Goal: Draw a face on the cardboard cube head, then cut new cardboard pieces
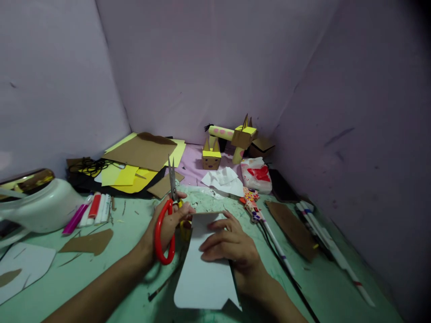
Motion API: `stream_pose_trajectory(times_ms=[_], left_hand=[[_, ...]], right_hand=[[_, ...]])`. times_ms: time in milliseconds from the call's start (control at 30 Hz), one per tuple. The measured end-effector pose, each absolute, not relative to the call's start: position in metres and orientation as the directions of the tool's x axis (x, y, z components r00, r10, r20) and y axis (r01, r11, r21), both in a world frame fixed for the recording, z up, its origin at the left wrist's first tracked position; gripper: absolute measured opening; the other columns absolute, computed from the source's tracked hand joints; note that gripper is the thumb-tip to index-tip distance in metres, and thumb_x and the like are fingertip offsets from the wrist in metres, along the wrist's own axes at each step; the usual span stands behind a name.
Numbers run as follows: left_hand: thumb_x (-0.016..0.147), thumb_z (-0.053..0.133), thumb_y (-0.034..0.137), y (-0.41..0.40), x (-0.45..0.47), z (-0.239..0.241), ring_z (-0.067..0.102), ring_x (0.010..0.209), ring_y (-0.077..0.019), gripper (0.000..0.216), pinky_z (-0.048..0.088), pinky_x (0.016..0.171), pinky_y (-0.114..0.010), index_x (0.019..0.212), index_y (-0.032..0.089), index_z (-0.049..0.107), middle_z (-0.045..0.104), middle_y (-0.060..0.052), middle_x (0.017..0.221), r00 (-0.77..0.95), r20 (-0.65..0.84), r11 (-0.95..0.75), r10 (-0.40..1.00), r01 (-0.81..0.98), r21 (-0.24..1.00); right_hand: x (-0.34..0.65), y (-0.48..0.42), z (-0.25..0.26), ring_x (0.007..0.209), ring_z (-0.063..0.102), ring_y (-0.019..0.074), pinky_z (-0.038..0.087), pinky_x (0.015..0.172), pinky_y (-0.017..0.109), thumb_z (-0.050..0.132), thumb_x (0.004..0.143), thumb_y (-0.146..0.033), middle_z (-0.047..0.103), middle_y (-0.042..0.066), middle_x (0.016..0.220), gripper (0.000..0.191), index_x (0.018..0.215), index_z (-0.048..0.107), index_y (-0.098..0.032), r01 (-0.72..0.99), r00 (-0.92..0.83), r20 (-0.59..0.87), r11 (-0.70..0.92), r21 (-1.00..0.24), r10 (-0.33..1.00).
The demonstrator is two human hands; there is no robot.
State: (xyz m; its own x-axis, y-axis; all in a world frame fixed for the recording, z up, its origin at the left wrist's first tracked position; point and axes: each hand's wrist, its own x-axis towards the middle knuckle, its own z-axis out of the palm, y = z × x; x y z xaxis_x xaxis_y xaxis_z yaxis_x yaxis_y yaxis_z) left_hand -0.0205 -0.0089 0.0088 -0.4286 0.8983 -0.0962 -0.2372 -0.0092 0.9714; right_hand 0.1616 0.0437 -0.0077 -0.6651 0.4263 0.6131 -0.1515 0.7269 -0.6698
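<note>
In the head view my left hand (pixel 169 224) holds a pair of scissors (pixel 164 235) with a red handle loop, blades pointing up and slightly apart. Its fingertips also reach the top left corner of a cut cardboard piece (pixel 205 282), white on the side facing me. My right hand (pixel 232 246) grips that piece along its right edge, fingers lying across the white face. The piece is narrow at the top and wider below, with a notch at its bottom right. Something yellow shows behind the scissors, partly hidden by my left hand.
Yellow and brown sheets (pixel 141 150) lie at the back left, near markers (pixel 97 208) and a white container (pixel 54 206). Small cardboard animal figures (pixel 211 160) stand behind crumpled white paper (pixel 224 180). On the right are a cardboard strip (pixel 291 229) and white sticks (pixel 336 251).
</note>
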Motion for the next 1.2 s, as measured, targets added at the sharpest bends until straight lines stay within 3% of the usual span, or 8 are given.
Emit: stream_pose_trajectory(times_ms=[333, 567, 667, 800, 900, 1000, 1100, 1200], left_hand=[[0.053, 0.081, 0.017, -0.009, -0.021, 0.009, 0.062, 0.064, -0.0152, 0.055, 0.050, 0.060, -0.026, 0.101, 0.021, 0.053, 0.065, 0.004, 0.072, -0.307, -0.056, -0.007, 0.950, -0.201, 0.980], [0.066, 0.073, 0.037, -0.003, -0.019, 0.007, 0.059, 0.060, -0.0195, 0.024, 0.048, 0.057, -0.031, 0.069, 0.017, 0.060, 0.062, -0.001, 0.062, -0.379, -0.070, 0.001, 0.923, -0.180, 0.984], [0.062, 0.077, 0.032, -0.001, -0.024, -0.001, 0.055, 0.054, -0.0169, 0.026, 0.046, 0.054, -0.030, 0.057, 0.018, 0.055, 0.055, 0.002, 0.053, -0.426, -0.075, 0.010, 0.902, -0.153, 0.988], [0.062, 0.077, 0.026, -0.001, -0.028, -0.010, 0.050, 0.052, -0.0136, 0.028, 0.042, 0.052, -0.026, 0.057, 0.020, 0.051, 0.049, 0.006, 0.051, -0.495, -0.039, -0.016, 0.868, -0.107, 0.994], [0.063, 0.076, 0.025, 0.000, -0.027, -0.011, 0.051, 0.053, -0.0142, 0.024, 0.043, 0.053, -0.026, 0.060, 0.020, 0.053, 0.051, 0.006, 0.054, -0.507, -0.030, -0.020, 0.862, -0.093, 0.995], [0.064, 0.076, 0.025, 0.000, -0.024, -0.009, 0.056, 0.058, -0.0164, 0.019, 0.046, 0.057, -0.028, 0.066, 0.019, 0.058, 0.057, 0.004, 0.060, -0.495, -0.027, -0.021, 0.869, -0.090, 0.996], [0.062, 0.076, 0.025, 0.000, -0.022, -0.004, 0.058, 0.061, -0.0170, 0.019, 0.047, 0.059, -0.029, 0.069, 0.018, 0.059, 0.059, 0.004, 0.062, -0.486, -0.020, -0.025, 0.874, -0.085, 0.996], [0.063, 0.075, 0.025, -0.001, -0.020, -0.001, 0.057, 0.061, -0.0169, 0.020, 0.048, 0.060, -0.029, 0.071, 0.018, 0.058, 0.058, 0.004, 0.063, -0.479, -0.023, -0.019, 0.878, -0.083, 0.996]], right_hand=[[0.177, 0.057, -0.035, 0.089, 0.073, 0.0241, 0.036, 0.107, 0.052, 0.063, 0.091, -0.037, 0.079, 0.001, 0.079, 0.017, 0.085, 0.079, -0.040, -0.204, -0.626, 0.574, 0.600, -0.774, 0.527], [0.180, 0.030, -0.021, 0.111, 0.066, 0.0235, 0.027, 0.115, 0.055, 0.063, 0.092, -0.019, 0.078, 0.004, 0.104, 0.026, 0.112, 0.073, -0.033, -0.076, -0.861, 0.466, 0.853, -0.516, 0.205], [0.184, 0.025, -0.021, 0.121, 0.060, 0.0245, 0.033, 0.112, 0.052, 0.061, 0.092, -0.016, 0.075, 0.004, 0.113, 0.029, 0.114, 0.072, -0.032, -0.034, -0.912, 0.367, 0.855, -0.517, 0.185], [0.194, 0.022, -0.030, 0.104, 0.069, 0.0260, 0.037, 0.107, 0.056, 0.055, 0.083, -0.007, 0.079, 0.002, 0.095, 0.034, 0.093, 0.077, -0.031, -0.112, -0.826, 0.501, 0.796, -0.594, 0.258], [0.197, 0.028, -0.024, 0.081, 0.072, 0.0235, 0.045, 0.097, 0.053, 0.052, 0.076, -0.007, 0.078, 0.001, 0.081, 0.034, 0.075, 0.076, -0.030, -0.036, -0.588, 0.515, 0.615, -0.788, 0.624], [0.186, 0.044, -0.006, 0.079, 0.069, 0.0223, 0.052, 0.081, 0.041, 0.066, 0.074, -0.019, 0.076, 0.004, 0.081, 0.011, 0.075, 0.075, -0.024, -0.022, -0.248, 0.176, 0.176, -0.984, 0.953], [0.165, 0.060, 0.009, 0.077, 0.067, 0.0211, 0.055, 0.067, 0.034, 0.082, 0.060, -0.038, 0.075, 0.006, 0.084, 0.031, 0.082, 0.072, -0.020, -0.221, -0.273, -0.175, -0.239, -0.946, 0.946], [0.142, 0.063, 0.008, 0.060, 0.062, 0.0157, 0.049, 0.049, 0.024, 0.087, 0.052, -0.048, 0.072, 0.004, 0.074, 0.044, 0.078, 0.070, -0.017, -0.185, -0.418, -0.301, -0.405, -0.895, 0.857]])
